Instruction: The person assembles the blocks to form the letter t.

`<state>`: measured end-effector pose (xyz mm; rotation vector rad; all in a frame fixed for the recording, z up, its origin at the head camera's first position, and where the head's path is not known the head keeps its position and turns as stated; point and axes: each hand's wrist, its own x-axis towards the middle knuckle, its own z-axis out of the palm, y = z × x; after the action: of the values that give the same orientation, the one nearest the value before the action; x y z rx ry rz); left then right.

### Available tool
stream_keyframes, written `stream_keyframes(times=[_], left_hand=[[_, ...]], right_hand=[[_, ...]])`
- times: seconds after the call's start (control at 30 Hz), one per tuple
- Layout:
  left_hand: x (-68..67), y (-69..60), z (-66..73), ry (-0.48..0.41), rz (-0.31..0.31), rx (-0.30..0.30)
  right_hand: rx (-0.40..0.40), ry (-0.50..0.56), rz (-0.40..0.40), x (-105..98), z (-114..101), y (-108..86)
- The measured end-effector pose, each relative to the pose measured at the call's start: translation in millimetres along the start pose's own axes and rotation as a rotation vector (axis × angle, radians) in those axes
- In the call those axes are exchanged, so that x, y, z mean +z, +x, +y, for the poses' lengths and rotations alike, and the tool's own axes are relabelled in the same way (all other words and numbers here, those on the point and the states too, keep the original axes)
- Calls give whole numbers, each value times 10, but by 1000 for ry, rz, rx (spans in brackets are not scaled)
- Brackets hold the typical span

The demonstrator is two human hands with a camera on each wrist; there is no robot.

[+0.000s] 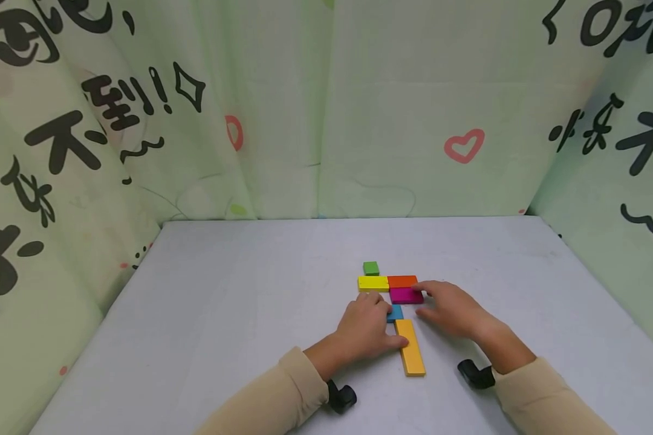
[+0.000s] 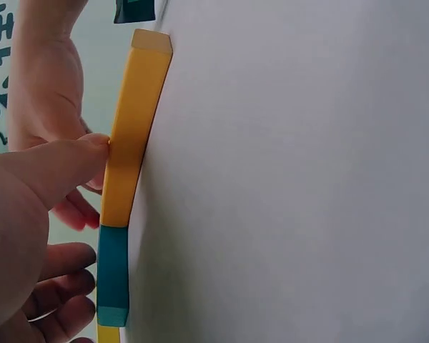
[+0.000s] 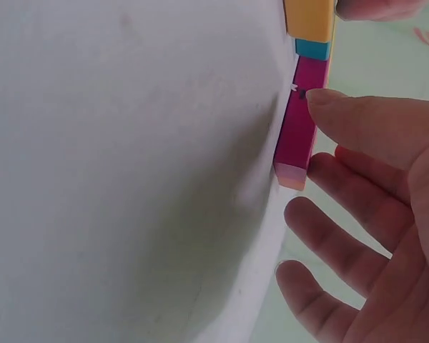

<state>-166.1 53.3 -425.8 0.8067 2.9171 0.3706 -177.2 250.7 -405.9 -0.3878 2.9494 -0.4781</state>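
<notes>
Several coloured wooden blocks lie flat together on the table. In the head view, a small green block (image 1: 370,268) sits at the far end, above a yellow block (image 1: 373,283) and an orange-red block (image 1: 402,281) side by side. A magenta block (image 1: 405,295) lies along the orange-red one. Nearer are a blue block (image 1: 395,313) and a long amber block (image 1: 411,348). My left hand (image 1: 367,326) rests over the blue block, partly hiding it, with the thumb against the amber block. With loosely bent fingers, my right hand (image 1: 454,308) touches the magenta block's right end.
A white table (image 1: 239,302) carries the blocks. Pale green printed curtains (image 1: 381,121) stand behind it and on both sides. A black wrist camera (image 1: 341,397) sits on the left wrist, and another black device (image 1: 476,374) on the right.
</notes>
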Motion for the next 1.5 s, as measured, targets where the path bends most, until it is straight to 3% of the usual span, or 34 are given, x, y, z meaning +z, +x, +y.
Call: stream_keyframes(times=[0.7,1.07,1.5], left_hand=[[1,-7,12,17,-3,-11],[14,2,17,27,-6,-18],[33,1,11,38,-7,-13]], right_hand=[[34,-41,33,37,-43,66],[56,81,21,33,75,27],[30,98,1,12,142,-42]])
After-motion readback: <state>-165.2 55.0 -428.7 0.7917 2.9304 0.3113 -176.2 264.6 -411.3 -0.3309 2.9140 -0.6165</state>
